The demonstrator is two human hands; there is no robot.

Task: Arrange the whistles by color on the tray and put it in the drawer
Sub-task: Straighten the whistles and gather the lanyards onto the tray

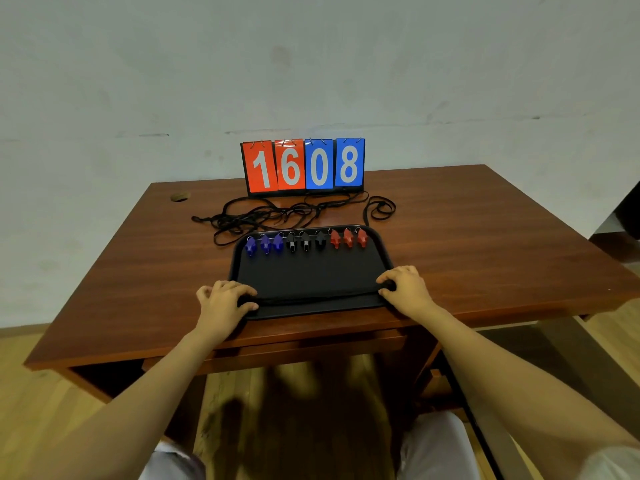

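A black tray (311, 275) lies on the brown desk near its front edge. Along the tray's far rim stands a row of whistles: three blue whistles (265, 244) at the left, three black whistles (306, 241) in the middle, three red whistles (348, 238) at the right. My left hand (223, 299) grips the tray's near left corner, fingers curled over the rim. My right hand (403, 285) grips the near right corner the same way. The drawer front (311, 344) under the desk top looks closed.
A flip scoreboard (303, 166) reading 1608 stands at the back of the desk (485, 237). Black lanyard cords (277, 214) lie tangled between it and the tray. A round cable hole (180, 196) sits at the far left. My knees show below.
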